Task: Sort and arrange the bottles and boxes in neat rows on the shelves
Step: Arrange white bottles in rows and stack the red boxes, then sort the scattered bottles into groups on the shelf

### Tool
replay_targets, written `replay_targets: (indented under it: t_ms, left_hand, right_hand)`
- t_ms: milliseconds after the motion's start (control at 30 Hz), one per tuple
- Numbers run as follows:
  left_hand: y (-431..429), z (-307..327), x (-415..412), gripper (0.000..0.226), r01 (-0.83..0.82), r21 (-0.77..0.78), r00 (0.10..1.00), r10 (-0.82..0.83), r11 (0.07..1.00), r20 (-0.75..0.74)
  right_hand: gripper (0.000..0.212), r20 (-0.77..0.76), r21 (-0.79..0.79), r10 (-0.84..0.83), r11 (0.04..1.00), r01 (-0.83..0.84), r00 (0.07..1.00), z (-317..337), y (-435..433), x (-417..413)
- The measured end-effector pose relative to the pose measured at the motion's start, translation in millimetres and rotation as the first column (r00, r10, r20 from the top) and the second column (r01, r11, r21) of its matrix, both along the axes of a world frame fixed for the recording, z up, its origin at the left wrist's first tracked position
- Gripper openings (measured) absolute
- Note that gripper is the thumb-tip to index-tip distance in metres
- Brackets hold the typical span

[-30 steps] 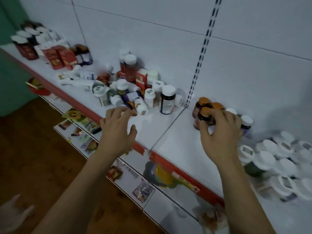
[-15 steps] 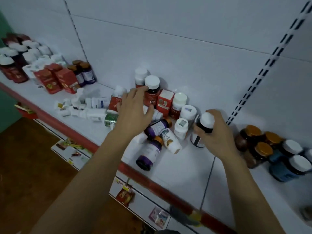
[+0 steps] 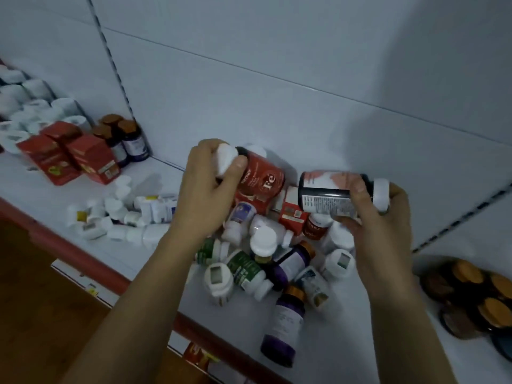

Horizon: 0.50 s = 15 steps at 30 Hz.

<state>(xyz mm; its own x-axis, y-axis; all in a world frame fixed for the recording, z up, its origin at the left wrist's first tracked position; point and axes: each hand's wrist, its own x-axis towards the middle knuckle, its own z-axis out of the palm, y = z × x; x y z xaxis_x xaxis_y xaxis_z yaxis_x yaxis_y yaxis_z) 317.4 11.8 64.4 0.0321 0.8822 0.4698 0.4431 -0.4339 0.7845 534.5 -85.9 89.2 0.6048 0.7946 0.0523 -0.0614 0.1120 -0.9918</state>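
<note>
My left hand (image 3: 206,187) grips a red-labelled bottle (image 3: 261,180) by its white cap, tipped on its side above the heap. My right hand (image 3: 379,217) holds a dark bottle (image 3: 329,194) with a white and pink label, also sideways, fingers round its cap end. Below both hands lies a jumbled heap of bottles (image 3: 266,261) on the white shelf (image 3: 360,342): white-capped, green-labelled and purple ones, most toppled. A small red box (image 3: 293,214) sits in the heap under the held bottles.
Red boxes (image 3: 69,159) and amber-capped bottles (image 3: 124,137) stand at the left by the back wall, with white-capped bottles (image 3: 30,106) beyond. Small white bottles (image 3: 116,217) lie scattered left of the heap. Amber-capped jars (image 3: 476,297) stand at the right. The shelf's red front edge (image 3: 83,253) runs diagonally.
Both hands have lifted bottles out of the heap: the left took the red-labelled one, the right tipped the dark one sideways. The view has shifted left and closer to the heap.
</note>
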Motion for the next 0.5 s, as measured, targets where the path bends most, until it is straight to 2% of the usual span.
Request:
replay_targets:
  t_ms: [67,167,200,267,300,367,433,500]
  left_hand:
    - [-3,5,-40,0.027,-0.056,-0.095,0.955,0.081,0.994,0.284]
    - [2,11,-107,0.027,-0.088,-0.19,0.795,0.184,0.978,0.579]
    - [8,12,-130,0.025,-0.075,-0.234,0.715,0.216,0.969,0.665]
    - [25,11,-180,0.029,0.046,-0.321,0.495,0.258,0.946,0.83]
    - [34,11,-207,0.035,0.128,-0.329,0.392,0.257,0.936,0.883]
    - [50,11,-260,0.045,0.256,-0.321,0.279,0.248,0.912,0.928]
    - [62,13,-315,0.045,0.289,-0.349,0.27,0.274,0.891,0.923]
    - [73,13,-368,0.04,0.224,-0.409,0.283,0.343,0.885,0.896]
  right_hand:
    - [0.066,-0.228,0.027,0.066,0.998,-0.062,0.971,-3,13,-32]
    - [0.058,-0.505,0.064,0.117,0.993,-0.098,0.855,-5,37,-90]
    - [0.055,-0.579,0.068,0.137,0.99,-0.12,0.803,-5,46,-111]
    - [0.047,-0.69,0.072,0.17,0.983,-0.167,0.704,-4,64,-158]
    - [0.047,-0.726,0.073,0.177,0.981,-0.181,0.665,-5,73,-182]
    - [0.063,-0.755,0.089,0.192,0.977,-0.192,0.627,-6,92,-237]
    - [0.074,-0.755,0.082,0.178,0.98,-0.179,0.632,-8,114,-291]
    - [0.071,-0.76,0.082,0.18,0.98,-0.182,0.625,-6,137,-342]
